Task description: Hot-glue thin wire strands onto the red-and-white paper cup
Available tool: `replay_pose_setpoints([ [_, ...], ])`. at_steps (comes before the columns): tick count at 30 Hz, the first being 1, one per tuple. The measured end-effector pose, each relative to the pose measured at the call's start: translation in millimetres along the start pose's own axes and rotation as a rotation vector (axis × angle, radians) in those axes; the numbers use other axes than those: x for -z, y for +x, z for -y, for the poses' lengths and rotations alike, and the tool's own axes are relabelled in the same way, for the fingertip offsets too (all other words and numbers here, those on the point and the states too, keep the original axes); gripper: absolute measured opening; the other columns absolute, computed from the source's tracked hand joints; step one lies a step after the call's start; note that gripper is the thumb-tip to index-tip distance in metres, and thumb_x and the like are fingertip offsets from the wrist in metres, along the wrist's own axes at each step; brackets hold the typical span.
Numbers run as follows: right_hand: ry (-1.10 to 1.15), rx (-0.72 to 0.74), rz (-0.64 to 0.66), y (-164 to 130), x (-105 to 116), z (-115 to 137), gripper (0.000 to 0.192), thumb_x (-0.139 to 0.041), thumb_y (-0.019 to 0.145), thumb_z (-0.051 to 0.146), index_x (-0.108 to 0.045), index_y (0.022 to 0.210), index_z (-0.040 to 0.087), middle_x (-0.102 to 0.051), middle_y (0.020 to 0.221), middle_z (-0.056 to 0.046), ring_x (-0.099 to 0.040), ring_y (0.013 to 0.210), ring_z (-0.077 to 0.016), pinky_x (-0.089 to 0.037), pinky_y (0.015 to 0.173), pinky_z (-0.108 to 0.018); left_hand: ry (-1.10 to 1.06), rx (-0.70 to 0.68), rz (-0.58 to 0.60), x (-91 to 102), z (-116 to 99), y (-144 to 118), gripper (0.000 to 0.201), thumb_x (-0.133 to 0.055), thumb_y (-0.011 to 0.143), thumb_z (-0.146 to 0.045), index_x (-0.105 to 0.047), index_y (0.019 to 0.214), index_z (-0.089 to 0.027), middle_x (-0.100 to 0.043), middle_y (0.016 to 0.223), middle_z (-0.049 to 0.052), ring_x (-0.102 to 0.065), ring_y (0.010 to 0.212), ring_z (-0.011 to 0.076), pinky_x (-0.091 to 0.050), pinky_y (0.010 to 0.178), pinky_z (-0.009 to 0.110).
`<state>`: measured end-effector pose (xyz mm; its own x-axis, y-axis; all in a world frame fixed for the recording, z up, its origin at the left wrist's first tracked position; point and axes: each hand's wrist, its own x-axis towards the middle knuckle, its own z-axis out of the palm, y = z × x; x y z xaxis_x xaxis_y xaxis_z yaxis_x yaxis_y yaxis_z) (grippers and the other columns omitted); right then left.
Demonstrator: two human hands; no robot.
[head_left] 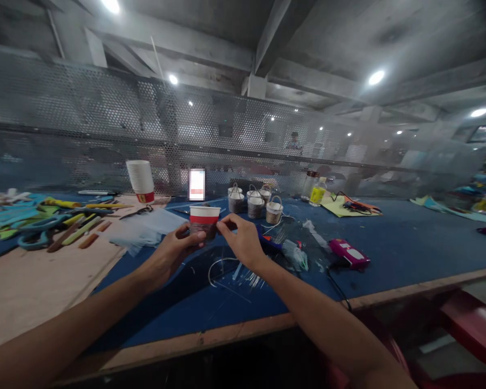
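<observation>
A wide workbench covered in blue cloth runs under a perforated metal screen. Taking the small paper cup at the middle as the landmark: far to its left lies a heap of coloured foam strips and cut shapes on a bare wooden board. Behind it to the left stands an upturned stack of white cups. Behind it to the right sits a cluster of four little handled buckets, and further right a yellow-labelled bottle. To its right, well apart, lies a pink tool with a black cord. Just below it, loops of thin wire rest on the cloth.

The cup, white-rimmed with a red band and a dark lower half, is raised just above the bench. The left hand wraps its lower half from the left, fingers curled closed on it. The right hand meets it from the right, thumb and forefinger pinched at the cup's side near the rim; whether they hold anything between them is too small to tell.
</observation>
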<state>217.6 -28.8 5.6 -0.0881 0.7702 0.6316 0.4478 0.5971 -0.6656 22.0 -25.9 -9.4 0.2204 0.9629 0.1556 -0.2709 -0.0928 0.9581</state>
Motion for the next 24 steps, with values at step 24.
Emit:
replay_pose_setpoints([
  [24,0.169,-0.127,0.035,6,2,-10,0.017,-0.065,0.092,0.030,-0.065,0.078,0.021,-0.074,0.078,0.000,-0.070,0.075,-0.0171,-0.052,0.077,-0.029,-0.135,0.057,0.136,4.5,2,0,0.039,-0.081,0.084,-0.027,-0.079,0.122,-0.022,-0.077,0.131,0.011,-0.070,0.121,0.0284,-0.058,0.092,0.033],
])
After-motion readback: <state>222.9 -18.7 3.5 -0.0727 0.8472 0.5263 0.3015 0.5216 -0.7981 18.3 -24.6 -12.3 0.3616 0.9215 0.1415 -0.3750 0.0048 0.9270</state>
